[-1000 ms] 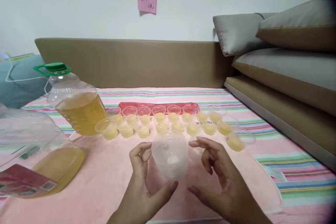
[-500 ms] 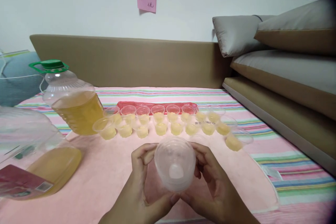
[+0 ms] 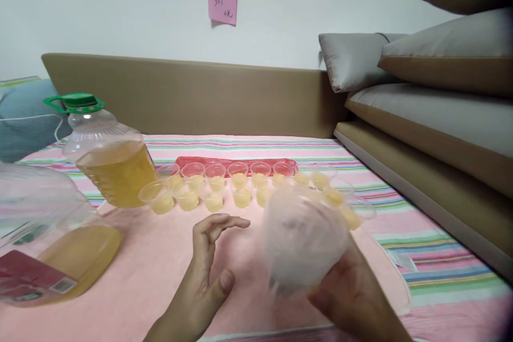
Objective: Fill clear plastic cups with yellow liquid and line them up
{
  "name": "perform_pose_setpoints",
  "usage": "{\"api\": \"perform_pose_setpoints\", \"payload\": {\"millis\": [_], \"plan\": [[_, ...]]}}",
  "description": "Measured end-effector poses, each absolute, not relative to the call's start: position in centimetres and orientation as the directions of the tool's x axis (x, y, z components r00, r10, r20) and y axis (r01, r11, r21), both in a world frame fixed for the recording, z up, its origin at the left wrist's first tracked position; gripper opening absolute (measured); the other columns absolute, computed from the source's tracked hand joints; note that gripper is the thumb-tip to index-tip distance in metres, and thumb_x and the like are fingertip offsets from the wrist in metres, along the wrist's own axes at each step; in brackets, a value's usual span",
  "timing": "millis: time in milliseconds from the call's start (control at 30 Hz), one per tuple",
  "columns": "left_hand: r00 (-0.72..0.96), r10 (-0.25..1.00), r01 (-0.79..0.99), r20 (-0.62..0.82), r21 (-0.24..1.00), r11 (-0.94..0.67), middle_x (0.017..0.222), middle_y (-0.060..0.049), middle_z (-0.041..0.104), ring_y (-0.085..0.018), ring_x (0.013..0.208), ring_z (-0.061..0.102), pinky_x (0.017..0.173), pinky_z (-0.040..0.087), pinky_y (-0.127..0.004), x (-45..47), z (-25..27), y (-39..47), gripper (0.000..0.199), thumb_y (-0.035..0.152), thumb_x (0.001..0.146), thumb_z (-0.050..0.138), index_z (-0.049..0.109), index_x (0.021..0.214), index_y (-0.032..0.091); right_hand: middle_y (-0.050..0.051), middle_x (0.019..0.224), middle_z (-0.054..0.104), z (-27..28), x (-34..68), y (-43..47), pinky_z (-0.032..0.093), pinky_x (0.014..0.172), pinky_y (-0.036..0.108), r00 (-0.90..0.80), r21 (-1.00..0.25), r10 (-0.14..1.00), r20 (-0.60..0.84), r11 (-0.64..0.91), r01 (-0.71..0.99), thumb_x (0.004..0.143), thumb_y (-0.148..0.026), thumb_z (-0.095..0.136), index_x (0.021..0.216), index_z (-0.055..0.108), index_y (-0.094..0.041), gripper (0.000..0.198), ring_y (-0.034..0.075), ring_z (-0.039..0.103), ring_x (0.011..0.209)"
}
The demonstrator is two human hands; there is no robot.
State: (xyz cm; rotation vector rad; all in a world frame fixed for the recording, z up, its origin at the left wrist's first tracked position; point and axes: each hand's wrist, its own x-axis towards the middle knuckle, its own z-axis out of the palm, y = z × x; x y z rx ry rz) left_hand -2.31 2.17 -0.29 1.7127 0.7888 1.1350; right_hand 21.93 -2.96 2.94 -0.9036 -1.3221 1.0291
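Blurred, translucent white plastic cup (image 3: 304, 240), possibly a stack of several, held up at about 4 o'clock in view, above the pink towel (image 3: 160, 272). Mouth turned toward the camera; long axis running roughly away from the viewer, tipped a little up and left. Hard to tell more through the motion blur.

Gripped from below and behind by the right hand (image 3: 352, 299), fingers wrapped under the base, mostly hidden behind the cup wall. Clearly the nearer hand, in contact.

At about 9 o'clock from the cup, apart from it: the left hand (image 3: 208, 272), loosely spread, holding nothing, thumb raised, fingers (image 3: 224, 222) curled forward with tips aimed toward the cup's left side. Clear gap of towel between fingertips and cup.

Beyond, toward 12 o'clock: two rows of small clear plastic cups part-filled with pale yellow liquid (image 3: 216, 192), the right end of the rows hidden behind the held cup. Just behind them a flat red tray (image 3: 236, 161).

At 10 o'clock, a large clear plastic jug of yellow oil with a green cap and handle (image 3: 106, 155), upright. At 8 o'clock, close to the camera, a second clear jug with a red label (image 3: 44, 246), lying tilted, oil pooled low.

Underneath, striped pink bedding (image 3: 441, 256); at 2 o'clock, stacked grey and tan cushions (image 3: 433, 80); on the wall at 12 o'clock, a pink sticky note (image 3: 222, 1).
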Motion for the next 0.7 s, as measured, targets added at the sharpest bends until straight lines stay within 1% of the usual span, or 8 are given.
{"api": "perform_pose_setpoints", "payload": {"millis": [133,233,300,433,500,567,633,700], "plan": [[0.407,0.844,0.05,0.35,0.913,-0.404,0.148,-0.006,0.051,-0.031,0.148,0.04,0.126,0.019,-0.059,-2.0,-0.8,2.1,0.054,0.071,0.103,0.046,0.026,0.145,0.043,0.015,0.137,0.06,6.8,26.0,-2.3,0.061,0.097,0.048,0.229,-0.924,0.905,0.359,0.379,-0.05,0.078,-0.072,0.099,0.15,0.047,-0.035,0.097,0.037,0.062,0.124],[0.424,0.838,0.078,0.344,0.908,-0.412,0.148,-0.007,0.049,-0.031,0.148,0.041,0.125,0.023,-0.058,-2.0,-1.2,2.0,0.053,0.068,0.105,0.046,0.026,0.146,0.041,0.013,0.126,0.065,8.7,30.7,-1.1,0.054,0.101,0.045,0.397,-0.852,0.771,0.498,0.521,0.056,0.074,-0.055,0.106,0.135,0.056,-0.031,0.082,0.031,0.063,0.119],[0.438,0.832,0.102,0.34,0.901,-0.422,0.148,-0.008,0.048,-0.031,0.147,0.041,0.125,0.025,-0.056,-2.1,-1.3,2.0,0.052,0.066,0.105,0.047,0.029,0.146,0.039,0.009,0.125,0.063,8.8,34.4,-0.2,0.047,0.108,0.043,0.51,-0.808,0.661,0.551,0.576,0.127,0.064,-0.045,0.111,0.125,0.059,-0.031,0.081,0.028,0.06,0.12],[0.448,0.826,0.14,0.342,0.886,-0.443,0.142,-0.007,0.052,-0.029,0.144,0.045,0.124,0.032,-0.049,-2.0,-0.7,2.2,0.046,0.06,0.106,0.049,0.039,0.144,0.036,0.003,0.113,0.061,6.0,42.0,1.2,0.047,0.098,0.037,0.699,-0.847,0.521,0.489,0.476,0.237,0.054,-0.038,0.114,0.115,0.048,-0.032,0.09,0.017,0.061,0.088],[0.468,0.819,0.165,0.332,0.878,-0.45,0.127,-0.007,0.06,-0.027,0.131,0.055,0.114,0.042,-0.043,-1.6,-0.1,2.4,0.033,0.055,0.107,0.05,0.054,0.128,0.03,0.001,0.107,0.059,3.8,44.9,1.8,0.046,0.092,0.035,0.753,-0.884,0.5,0.427,0.405,0.233,0.052,-0.03,0.114,0.113,0.045,-0.031,0.092,0.014,0.053,0.075],[0.506,0.811,0.228,0.295,0.86,-0.456,0.103,-0.005,0.064,-0.024,0.104,0.062,0.094,0.048,-0.037,-1.1,0.2,2.5,0.032,0.052,0.108,0.047,0.061,0.099,0.025,0.002,0.105,0.059,1.4,47.0,2.3,0.046,0.087,0.037,0.788,-0.925,0.502,0.357,0.311,0.221,0.043,-0.022,0.114,0.113,0.044,-0.03,0.099,0.014,0.05,0.073],[0.544,0.802,0.317,0.247,0.825,-0.468,0.083,-0.003,0.061,-0.02,0.082,0.059,0.078,0.045,-0.033,-0.5,0.1,2.5,0.044,0.051,0.11,0.042,0.055,0.08,0.022,0.004,0.11,0.058,-0.9,48.3,3.0,0.047,0.086,0.04,0.821,-0.947,0.481,0.308,0.234,0.219,0.033,-0.03,0.114,0.114,0.045,-0.029,0.106,0.014,0.049,0.073],[0.582,0.786,0.383,0.209,0.782,-0.492,0.076,-0.002,0.058,-0.018,0.075,0.055,0.072,0.042,-0.032,0.0,-0.4,2.4,0.048,0.049,0.111,0.036,0.05,0.076,0.021,0.005,0.114,0.056,-2.9,49.1,3.9,0.047,0.094,0.046,0.854,-0.952,0.426,0.298,0.194,0.235,0.022,-0.044,0.11,0.116,0.043,-0.028,0.116,0.015,0.048,0.074]]}}
